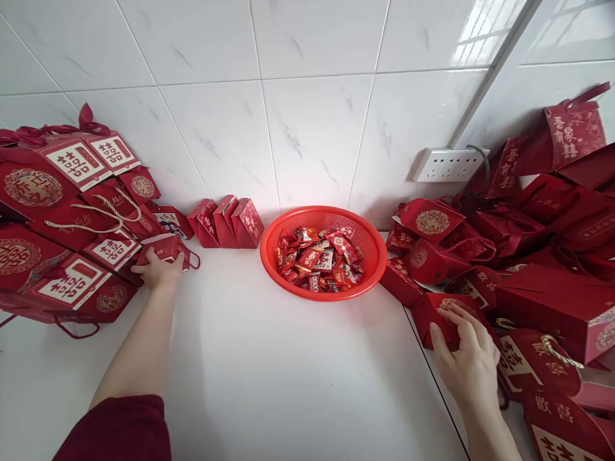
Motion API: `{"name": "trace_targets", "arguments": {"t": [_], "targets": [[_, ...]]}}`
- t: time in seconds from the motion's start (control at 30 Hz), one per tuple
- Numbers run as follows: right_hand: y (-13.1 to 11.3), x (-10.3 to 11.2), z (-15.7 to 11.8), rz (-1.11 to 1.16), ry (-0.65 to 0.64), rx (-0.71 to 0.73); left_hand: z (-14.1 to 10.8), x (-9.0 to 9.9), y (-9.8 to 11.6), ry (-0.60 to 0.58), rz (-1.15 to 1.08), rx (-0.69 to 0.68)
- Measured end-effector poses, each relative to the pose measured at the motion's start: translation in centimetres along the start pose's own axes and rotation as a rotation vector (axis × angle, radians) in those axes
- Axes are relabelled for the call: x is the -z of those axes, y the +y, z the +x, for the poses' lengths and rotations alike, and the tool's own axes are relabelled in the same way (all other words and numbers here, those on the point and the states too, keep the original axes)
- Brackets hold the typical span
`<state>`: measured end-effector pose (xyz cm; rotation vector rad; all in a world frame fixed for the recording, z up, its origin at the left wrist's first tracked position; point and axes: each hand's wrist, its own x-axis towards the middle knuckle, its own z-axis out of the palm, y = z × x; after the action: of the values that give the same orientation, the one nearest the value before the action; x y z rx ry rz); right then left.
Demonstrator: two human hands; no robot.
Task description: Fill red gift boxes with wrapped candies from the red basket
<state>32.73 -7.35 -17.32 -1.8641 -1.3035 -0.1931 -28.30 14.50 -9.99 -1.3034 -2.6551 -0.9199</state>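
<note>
At the left stack, my left hand [161, 272] is closed round a small red gift box [166, 246] with a dark red cord loop at its right side. The box sits low against the stacked boxes, on or just above the white counter. On the right, my right hand [468, 358] grips another red gift box [435, 320] with a round gold emblem, at the front edge of the pile. Its thumb and forefinger are close together on this box; the other fingers curve over its top. Between the hands is a red plastic basket [324, 296] holding wrapped candies [319, 259].
Stacked red boxes [72, 166] with ribbons and cords stand on the left. Several small red boxes [225, 222] line the tiled wall. A loose heap of red boxes [542, 301] covers the right side. A white power strip [449, 165] is on the wall.
</note>
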Motion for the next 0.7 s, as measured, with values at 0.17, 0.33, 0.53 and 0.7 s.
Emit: {"name": "trace_targets", "arguments": {"t": [0.17, 0.33, 0.53, 0.7], "targets": [[0.0, -0.1, 0.0, -0.02, -0.001, 0.002, 1.5, -2.0, 1.5, -0.042, 0.043, 0.14], [0.2, -0.3, -0.1, -0.055, -0.009, 0.022, 0.8, -3.6, 1.4, -0.009, 0.04, 0.107], [0.3, -0.4, 0.0, -0.062, -0.012, 0.028, 3.5, -4.5, 1.3, -0.039, -0.021, 0.027], [0.1, -0.5, 0.1, -0.08, -0.017, 0.032, 5.9, -5.7, 0.6, -0.071, -0.022, -0.091]]}}
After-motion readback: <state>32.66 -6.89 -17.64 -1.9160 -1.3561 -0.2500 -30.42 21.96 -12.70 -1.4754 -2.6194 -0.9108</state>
